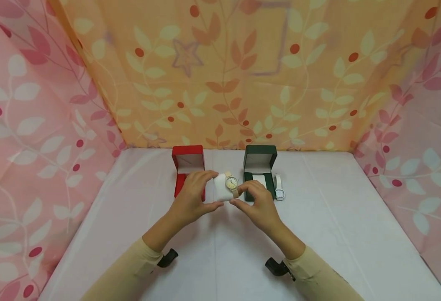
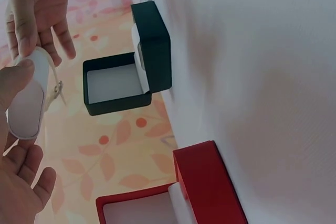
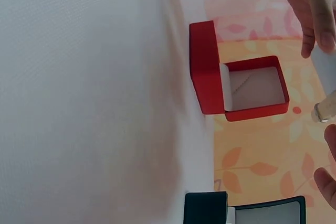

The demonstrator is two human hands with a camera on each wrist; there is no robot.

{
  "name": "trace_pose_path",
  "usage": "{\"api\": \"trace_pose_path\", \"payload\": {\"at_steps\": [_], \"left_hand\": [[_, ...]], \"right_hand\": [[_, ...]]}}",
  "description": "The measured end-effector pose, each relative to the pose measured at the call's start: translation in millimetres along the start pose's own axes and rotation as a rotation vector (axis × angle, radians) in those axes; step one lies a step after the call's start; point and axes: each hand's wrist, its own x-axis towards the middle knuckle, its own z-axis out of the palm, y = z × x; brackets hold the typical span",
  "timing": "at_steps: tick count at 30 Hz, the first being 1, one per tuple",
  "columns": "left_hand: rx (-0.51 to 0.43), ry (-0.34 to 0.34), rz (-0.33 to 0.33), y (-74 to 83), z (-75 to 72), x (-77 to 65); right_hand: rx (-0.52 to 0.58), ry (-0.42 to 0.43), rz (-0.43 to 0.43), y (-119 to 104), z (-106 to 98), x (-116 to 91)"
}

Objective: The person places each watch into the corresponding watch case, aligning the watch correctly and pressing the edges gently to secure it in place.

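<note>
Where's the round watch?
In the head view, the round watch is near the middle, on the right side of the white cushion, between the left hand and right hand.

Gap between red box point(image 1: 188, 150) and green box point(image 1: 260, 149), white cushion point(image 1: 221, 190) in front

Makeshift booth point(image 1: 205, 96) w/ floral cloth walls point(image 1: 24, 121), white-topped tbl point(image 1: 213, 251).

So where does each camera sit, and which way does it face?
Head: on the head, facing forward and down; left hand, right hand and sleeves show, with a watch on a white cushion.
Left wrist: on the left wrist, facing the green box and red box; both hands partly show.
Right wrist: on the right wrist, facing the same boxes; both hands partly show.
Shared: both wrist views include the cushion.
</note>
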Motion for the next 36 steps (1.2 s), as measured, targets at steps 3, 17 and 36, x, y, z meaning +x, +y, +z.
{"api": "trace_pose_path", "payload": {"at_steps": [3,17,36], "left_hand": [[0.012,0.013,0.018,-1.6,-1.4,3.1],[0.078,0.050,0.042,-10.0,-2.6,12.4],[-0.032,-0.036,0.047,-19.8,-3.0,13.9]], "right_hand": [[-0.007,0.019,-0.007,1.1,2.7,0.2],[-0.046,0.099,0.001,-1.3,12.6,5.1],[0.012,-0.135,-0.150,18.8,-11.5,12.6]]}}
